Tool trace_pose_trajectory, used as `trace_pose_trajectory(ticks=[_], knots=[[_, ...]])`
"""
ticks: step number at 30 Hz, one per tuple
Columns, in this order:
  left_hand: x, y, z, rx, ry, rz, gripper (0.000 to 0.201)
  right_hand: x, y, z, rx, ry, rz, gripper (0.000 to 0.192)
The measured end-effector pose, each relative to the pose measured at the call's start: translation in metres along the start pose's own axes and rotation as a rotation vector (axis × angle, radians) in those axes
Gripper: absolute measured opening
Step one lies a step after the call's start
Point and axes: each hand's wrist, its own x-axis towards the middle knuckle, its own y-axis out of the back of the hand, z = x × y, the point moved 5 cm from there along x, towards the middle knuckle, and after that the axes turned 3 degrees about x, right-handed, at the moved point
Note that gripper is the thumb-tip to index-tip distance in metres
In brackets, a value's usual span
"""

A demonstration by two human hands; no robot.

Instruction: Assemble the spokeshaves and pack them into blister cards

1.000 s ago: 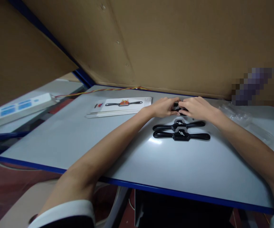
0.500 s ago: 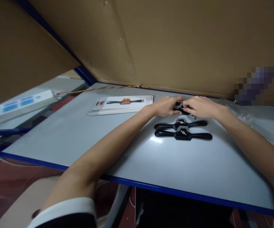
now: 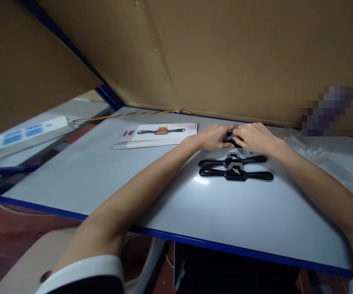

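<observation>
Toward the back of the table, my left hand (image 3: 212, 138) curls its fingers around the middle of a black spokeshave (image 3: 229, 143). My right hand (image 3: 256, 137) is closed with its fingertips pinched at the middle of the same tool. Most of this spokeshave is hidden by both hands, so what exactly the right fingertips pinch does not show. Two more black spokeshaves lie just in front, the middle one (image 3: 258, 159) close behind the nearest one (image 3: 258, 175). Each has a grey metal blade plate at its centre.
Left of my hands lies a stack of printed cards (image 3: 152, 139) picturing a spokeshave. Crumpled clear plastic packaging (image 3: 332, 167) is at the right. A cardboard wall (image 3: 225, 61) rises behind the table (image 3: 103, 179). Thin wires (image 3: 127, 113) run along its back edge to a power strip (image 3: 29, 132).
My right hand has shifted slightly left and turned at the wrist over the spokeshave's middle. The left hand and the two front spokeshaves stay put.
</observation>
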Motion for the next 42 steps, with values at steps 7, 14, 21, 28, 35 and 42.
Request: trace_pose_trajectory(ticks=[7,14,21,28,35,42], knots=[[-0.001,0.001,0.0,-0.013,0.023,-0.015,0.058,-0.004,-0.001,0.016,0.143,-0.109,-0.053,0.027],[0.0,0.0,0.0,0.002,0.025,-0.007,0.05,-0.005,-0.004,0.012,0.143,0.052,-0.101,0.021],[0.0,-0.001,-0.003,0.001,-0.004,0.019,0.045,-0.001,-0.001,0.003,-0.016,0.051,0.01,0.017],[0.002,-0.002,-0.005,-0.044,0.02,-0.002,0.043,-0.004,-0.001,0.013,0.034,0.121,-0.046,0.018],[0.002,-0.003,-0.003,-0.025,0.004,0.002,0.048,-0.002,-0.001,0.001,-0.123,0.106,-0.025,0.028],[0.003,-0.006,-0.003,-0.007,0.018,-0.002,0.051,0.003,-0.011,-0.005,-0.05,-0.093,-0.062,0.042]])
